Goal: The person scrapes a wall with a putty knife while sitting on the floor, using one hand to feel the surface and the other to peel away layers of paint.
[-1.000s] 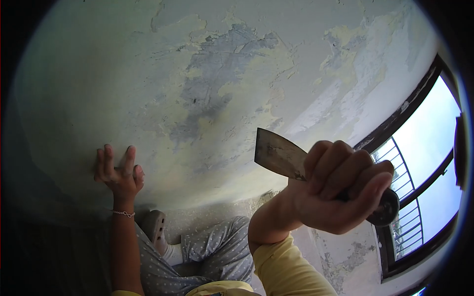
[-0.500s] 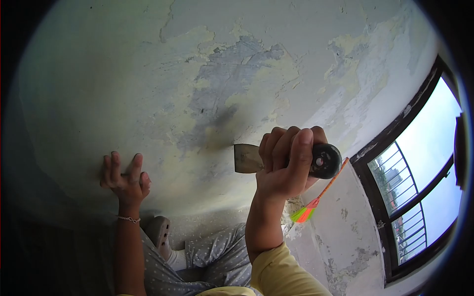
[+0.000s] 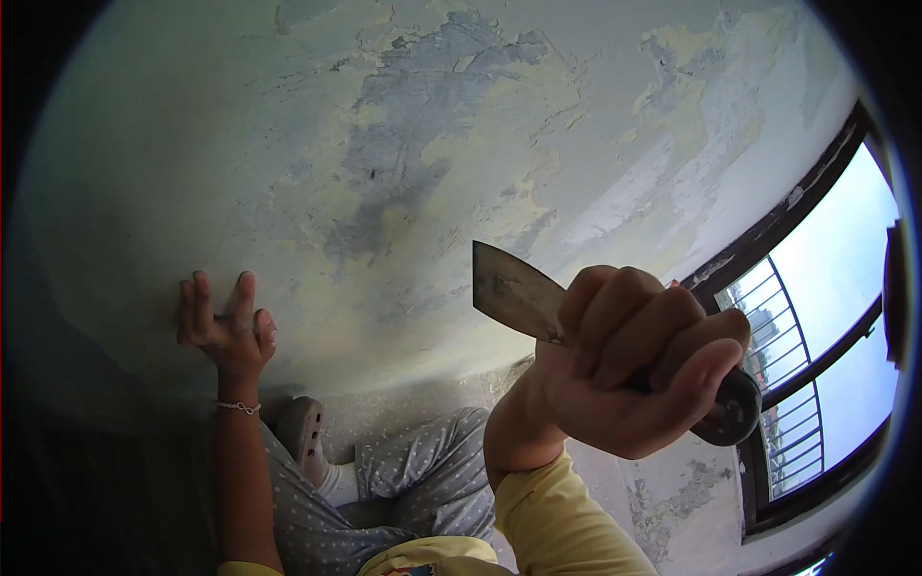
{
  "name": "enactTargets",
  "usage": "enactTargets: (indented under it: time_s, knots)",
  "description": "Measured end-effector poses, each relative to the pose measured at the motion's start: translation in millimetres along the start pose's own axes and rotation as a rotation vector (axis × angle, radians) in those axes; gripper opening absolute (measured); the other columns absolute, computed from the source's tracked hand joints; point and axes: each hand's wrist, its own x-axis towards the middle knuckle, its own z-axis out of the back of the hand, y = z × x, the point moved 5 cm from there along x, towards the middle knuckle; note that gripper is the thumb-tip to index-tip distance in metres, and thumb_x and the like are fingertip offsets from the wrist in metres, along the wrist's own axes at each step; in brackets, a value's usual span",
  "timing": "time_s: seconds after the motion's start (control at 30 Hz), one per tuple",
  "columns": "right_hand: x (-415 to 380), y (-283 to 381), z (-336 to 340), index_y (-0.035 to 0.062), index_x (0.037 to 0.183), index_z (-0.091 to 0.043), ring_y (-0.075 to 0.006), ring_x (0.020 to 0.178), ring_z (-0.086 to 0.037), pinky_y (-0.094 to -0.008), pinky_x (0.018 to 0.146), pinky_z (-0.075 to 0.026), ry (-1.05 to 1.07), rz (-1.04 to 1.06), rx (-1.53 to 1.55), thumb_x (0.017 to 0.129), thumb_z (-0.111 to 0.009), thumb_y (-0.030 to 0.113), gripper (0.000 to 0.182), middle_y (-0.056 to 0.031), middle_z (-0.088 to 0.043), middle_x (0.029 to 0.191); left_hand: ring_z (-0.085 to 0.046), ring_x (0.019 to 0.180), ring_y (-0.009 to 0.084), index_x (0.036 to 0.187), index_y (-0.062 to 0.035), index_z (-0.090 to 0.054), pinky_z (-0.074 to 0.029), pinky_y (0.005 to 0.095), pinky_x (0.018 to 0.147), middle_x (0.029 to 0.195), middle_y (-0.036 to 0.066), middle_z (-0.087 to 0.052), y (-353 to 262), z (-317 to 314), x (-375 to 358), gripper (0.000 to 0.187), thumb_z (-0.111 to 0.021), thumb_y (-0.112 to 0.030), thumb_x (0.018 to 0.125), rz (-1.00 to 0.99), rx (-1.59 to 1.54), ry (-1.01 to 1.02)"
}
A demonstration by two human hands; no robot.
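A putty knife (image 3: 516,291) with a worn metal blade and a dark handle is in my right hand (image 3: 639,360), fingers wrapped round the handle. Its blade points left toward the wall (image 3: 317,192) and appears to stand off from the surface. Grey patches, yellowish filler and peeling paint edges mark the wall. My left hand (image 3: 229,322) rests with spread fingers against the lower left of the wall and holds nothing. A thin bracelet (image 3: 237,407) circles that wrist.
A dark-framed window (image 3: 807,317) with a railing outside is at the right. Below it the side wall (image 3: 672,490) is flaking. My bent leg in dotted grey trousers (image 3: 423,470) and a clog (image 3: 303,432) are near the wall's foot.
My right hand has moved right and down, tilting the putty knife and drawing it nearer to me. It now hides the colourful brush seen before. My left hand stays on the wall; the view shifted slightly.
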Motion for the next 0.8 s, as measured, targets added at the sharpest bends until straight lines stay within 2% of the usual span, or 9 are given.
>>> enactTargets:
  time_s: [0.07, 0.13, 0.17, 0.23, 0.4, 0.57, 0.63, 0.73, 0.8]
  knots:
    - [-4.5, -23.5, 2.1, 0.0136, 0.074, -0.032, -0.0075, 0.035, -0.022, -0.0236, 0.033, -0.023, -0.032, -0.058, -0.054, 0.104, -0.031, 0.024, 0.031, 0.0018, -0.030, 0.046, -0.035, 0.130, 0.0414, 0.135, -0.0181, -0.052, -0.031, 0.0510, 0.103, 0.149, 0.019, -0.031, -2.8, 0.8, 1.8, 0.044, -0.036, -0.038, 0.099, -0.025, 0.009, 0.008]
    - [-24.7, -70.5, 12.6, 0.0134, 0.074, -0.032, -0.0092, 0.036, -0.024, -0.0267, 0.034, -0.023, -0.028, -0.382, 0.082, 0.105, -0.036, 0.033, 0.036, 0.0017, -0.029, 0.046, -0.034, 0.130, 0.0415, 0.135, -0.0167, -0.052, -0.031, 0.0511, 0.105, 0.148, 0.020, -0.031, -3.3, 1.0, 3.4, 0.044, -0.036, -0.037, 0.099, -0.024, -0.010, -0.001]
    - [-29.3, -74.3, 19.8, 0.0134, 0.074, -0.032, -0.0092, 0.036, -0.024, -0.0267, 0.034, -0.023, -0.026, -0.366, 0.088, 0.105, -0.036, 0.033, 0.036, 0.0017, -0.029, 0.046, -0.034, 0.130, 0.0415, 0.135, -0.0167, -0.052, -0.031, 0.0511, 0.105, 0.148, 0.020, -0.031, -3.7, 0.1, 4.7, 0.044, -0.036, -0.037, 0.099, -0.028, -0.004, -0.016]
    - [-40.6, -72.9, 31.6, 0.0115, 0.074, -0.037, -0.0093, 0.040, -0.027, -0.0271, 0.040, -0.024, -0.030, -0.347, 0.377, 0.096, -0.056, 0.042, 0.042, 0.0023, -0.033, 0.049, -0.037, 0.130, 0.0381, 0.133, -0.0263, -0.054, -0.029, 0.0479, 0.101, 0.148, 0.015, -0.034, -1.7, -0.3, 1.0, 0.042, -0.036, -0.041, 0.099, 0.036, -0.004, -0.014]
    - [-54.1, -29.6, 62.5, 0.0147, 0.074, -0.035, -0.0091, 0.046, -0.036, -0.0235, 0.045, -0.032, -0.151, -0.105, 0.168, 0.097, -0.037, 0.055, 0.046, 0.0018, -0.034, 0.054, -0.034, 0.131, 0.0388, 0.132, -0.0224, -0.054, -0.029, 0.0488, 0.102, 0.147, 0.017, -0.033, -0.6, -2.0, -2.4, 0.042, -0.035, -0.040, 0.099, 0.010, 0.000, -0.030]
    - [-61.1, -1.9, 87.9, 0.0157, 0.063, -0.032, -0.0083, 0.043, -0.028, -0.0234, 0.044, -0.026, -0.233, 0.122, 0.379, 0.093, -0.044, 0.061, 0.056, 0.0035, -0.030, 0.050, -0.030, 0.134, 0.0412, 0.133, -0.0159, -0.052, -0.030, 0.0528, 0.103, 0.147, 0.021, -0.030, -5.0, -0.7, 0.0, 0.044, -0.034, -0.038, 0.100, -0.033, -0.005, -0.038]
    - [-70.3, 4.7, 92.5, 0.0155, 0.061, -0.031, -0.0088, 0.040, -0.022, -0.0244, 0.042, -0.022, -0.369, 0.295, 0.521, 0.092, -0.048, 0.062, 0.058, 0.0039, -0.027, 0.047, -0.026, 0.135, 0.0436, 0.136, -0.0113, -0.048, -0.029, 0.0569, 0.106, 0.146, 0.024, -0.027, -6.9, 0.1, -0.7, 0.045, -0.032, -0.035, 0.101, 0.008, 0.023, 0.005]
    - [-74.1, -47.0, 77.5, 0.0165, 0.059, -0.030, -0.0083, 0.038, -0.020, -0.0243, 0.040, -0.018, -0.418, 0.321, 0.403, 0.092, -0.051, 0.058, 0.058, 0.0042, -0.027, 0.047, -0.023, 0.136, 0.0428, 0.141, -0.0039, -0.040, -0.025, 0.0592, 0.109, 0.145, 0.027, -0.023, -14.4, -0.1, 3.2, 0.049, -0.029, -0.033, 0.103, 0.026, 0.023, 0.000]
    - [-72.0, -42.6, 89.9, 0.0171, 0.057, -0.030, -0.0074, 0.037, -0.020, -0.0234, 0.039, -0.016, -0.428, 0.312, 0.433, 0.092, -0.055, 0.054, 0.057, 0.0048, -0.026, 0.046, -0.023, 0.136, 0.0430, 0.141, -0.0029, -0.039, -0.025, 0.0594, 0.109, 0.145, 0.027, -0.022, -17.6, -0.4, 4.9, 0.051, -0.028, -0.034, 0.103, 0.019, 0.033, -0.005]
